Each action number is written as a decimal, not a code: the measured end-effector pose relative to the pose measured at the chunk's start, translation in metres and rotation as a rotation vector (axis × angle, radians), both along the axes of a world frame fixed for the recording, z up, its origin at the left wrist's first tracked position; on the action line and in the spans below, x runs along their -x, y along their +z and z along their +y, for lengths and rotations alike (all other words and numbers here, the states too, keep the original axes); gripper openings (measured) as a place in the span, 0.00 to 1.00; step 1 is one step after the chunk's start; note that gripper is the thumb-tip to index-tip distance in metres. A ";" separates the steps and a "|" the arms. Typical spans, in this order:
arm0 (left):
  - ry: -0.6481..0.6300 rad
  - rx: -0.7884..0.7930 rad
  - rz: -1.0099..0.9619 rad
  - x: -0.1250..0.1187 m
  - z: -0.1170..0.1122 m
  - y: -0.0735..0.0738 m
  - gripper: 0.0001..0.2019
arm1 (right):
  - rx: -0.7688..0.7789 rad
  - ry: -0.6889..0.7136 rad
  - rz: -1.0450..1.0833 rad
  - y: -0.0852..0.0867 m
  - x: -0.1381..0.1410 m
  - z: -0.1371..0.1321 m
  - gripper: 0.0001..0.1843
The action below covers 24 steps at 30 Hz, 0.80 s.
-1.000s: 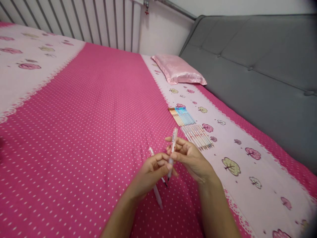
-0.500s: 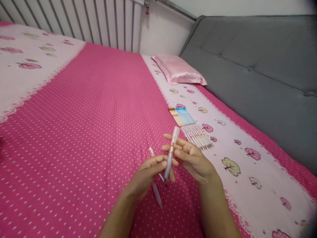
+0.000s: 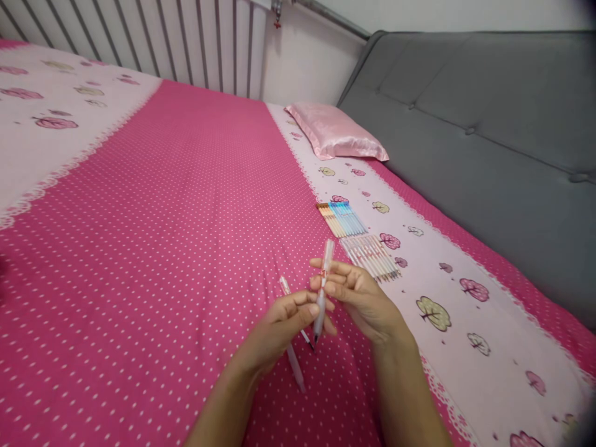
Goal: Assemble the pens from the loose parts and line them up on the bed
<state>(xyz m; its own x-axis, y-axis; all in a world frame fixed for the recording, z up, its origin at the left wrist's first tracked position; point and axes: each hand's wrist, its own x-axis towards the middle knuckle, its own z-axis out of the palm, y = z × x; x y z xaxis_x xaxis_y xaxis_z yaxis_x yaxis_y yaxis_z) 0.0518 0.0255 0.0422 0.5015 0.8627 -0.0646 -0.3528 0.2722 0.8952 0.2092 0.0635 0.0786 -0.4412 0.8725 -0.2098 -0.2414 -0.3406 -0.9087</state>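
Between my two hands is a translucent pen (image 3: 328,256) with red marks and a dark tip, tilted with its tip down. My left hand (image 3: 287,320) pinches its lower barrel between thumb and fingers. Higher up, my right hand (image 3: 361,295) grips the same pen with thumb and fingertips. Beneath them on the bed lie a pale pen barrel (image 3: 295,367) and a thin refill with a dark tip (image 3: 307,339), both partly hidden by my left hand. A white end with red marks (image 3: 285,285) shows just beyond my left fingers.
Past my right hand lie a row of clear pens with red marks (image 3: 372,257) and a row of blue and tan pens (image 3: 343,218). A pink pillow (image 3: 338,131) rests near the grey headboard (image 3: 465,105). The pink dotted bedspread (image 3: 186,248) spreads underneath.
The held pen has turned slightly more upright, its tip shifting a little to the right. Both hands keep hold of it, and the things on the bed stay put.
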 end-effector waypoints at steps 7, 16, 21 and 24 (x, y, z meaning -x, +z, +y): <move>0.082 -0.015 0.145 -0.003 0.003 0.000 0.14 | -0.054 -0.071 -0.113 -0.005 0.001 0.002 0.22; 0.253 -0.072 0.304 -0.008 0.005 -0.011 0.11 | -0.065 -0.166 -0.177 -0.011 0.009 0.005 0.21; 0.346 -0.038 0.389 -0.009 0.005 -0.008 0.10 | -0.055 -0.190 -0.216 -0.011 0.014 0.004 0.22; 0.379 -0.019 0.408 -0.010 0.005 -0.007 0.10 | -0.055 -0.181 -0.238 -0.011 0.015 0.004 0.23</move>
<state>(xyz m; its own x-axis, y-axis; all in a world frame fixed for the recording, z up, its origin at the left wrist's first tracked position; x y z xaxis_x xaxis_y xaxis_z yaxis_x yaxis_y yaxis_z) 0.0616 0.0301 0.0355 0.0938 0.9807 -0.1716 -0.0471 0.1766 0.9832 0.1943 0.0672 0.0677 -0.2218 0.9454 -0.2389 -0.0714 -0.2601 -0.9629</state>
